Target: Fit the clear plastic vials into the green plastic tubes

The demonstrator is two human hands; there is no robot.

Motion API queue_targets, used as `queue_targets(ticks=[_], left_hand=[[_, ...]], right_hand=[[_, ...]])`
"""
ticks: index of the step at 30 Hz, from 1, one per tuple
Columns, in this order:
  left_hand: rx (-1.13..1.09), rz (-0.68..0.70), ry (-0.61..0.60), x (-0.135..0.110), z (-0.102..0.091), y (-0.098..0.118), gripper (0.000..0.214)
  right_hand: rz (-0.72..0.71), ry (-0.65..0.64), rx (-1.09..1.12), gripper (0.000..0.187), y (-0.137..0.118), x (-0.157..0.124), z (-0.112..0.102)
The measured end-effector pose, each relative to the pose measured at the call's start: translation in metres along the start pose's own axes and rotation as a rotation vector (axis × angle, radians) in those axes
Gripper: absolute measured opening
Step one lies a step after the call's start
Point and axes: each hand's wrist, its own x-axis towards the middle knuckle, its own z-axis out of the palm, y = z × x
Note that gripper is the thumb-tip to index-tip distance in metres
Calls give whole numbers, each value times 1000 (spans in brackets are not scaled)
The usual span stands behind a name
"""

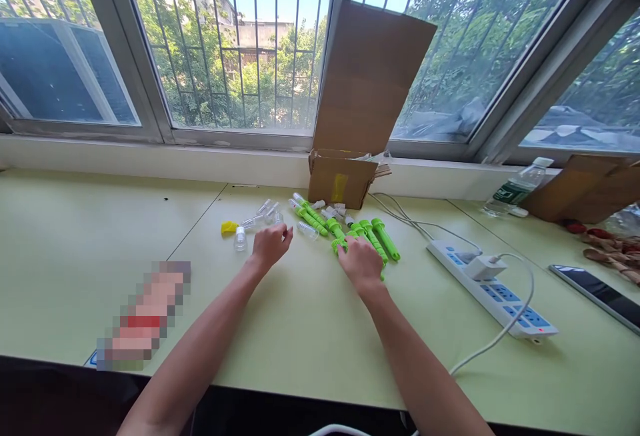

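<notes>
My left hand (270, 246) is closed just above the table, fingers curled in. What it holds, if anything, is hidden. Around it lie clear plastic tubes (264, 207), a clear cap-like piece (241, 239) and a yellow piece (229, 227). To the right, my right hand (363, 261) is closed around a bright green plastic handle (339, 245), which it partly covers. Several more green handles, one of them a ribbed handle with a flared end (386, 239), are grouped beside this hand. Between my hands, another clear tube (307, 230) rests on the table.
Behind the pieces stands an open cardboard box (325, 179) with its tall flap raised against the window. On the right are a power strip (493, 289) with cables, a water bottle (517, 189) and a phone (600, 296). A pixelated patch covers something at left.
</notes>
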Motion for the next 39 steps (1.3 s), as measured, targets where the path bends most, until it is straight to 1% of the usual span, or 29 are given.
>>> queue_targets(ticks=[5,10,12,14,16,19,21,23,26,32,36,39], left_hand=[[86,-78,133,5,-7,-11,37],[124,-238,241,11,-13,-26,30],[94,-332,307,13,-14,-34,28],[46,-465,356,15,-13,-44,29],[-10,-617,378,17,-11,-54,32],[-120,-837,349,20,-9,-69,36],[-160,-891,331,21,-8,-76,34],[-177,-882,329,21,-8,-79,29],[-181,-850,338,20,-8,-79,23],[-125,-783,392,18,-6,-75,21],[-91,-690,474,17,-5,-77,26],[-96,-571,544,17,-3,-79,31]], right_hand=[[-35,-24,-5,28,-2,-2,1],[-56,-36,-1,28,-3,-4,2],[-60,-28,0,27,-3,-4,2],[-61,-21,0,27,-3,-4,2],[-64,-21,-2,27,-4,-4,3],[-72,-19,-4,27,-5,-4,3],[-76,-19,-6,27,-5,-5,3],[-76,-24,-11,27,-5,-5,3],[-72,-34,-17,27,-5,-5,3],[-70,-37,-19,26,-7,-6,1],[-67,-54,-21,27,-7,-7,-1],[-59,-94,-25,29,-7,-7,-3]])
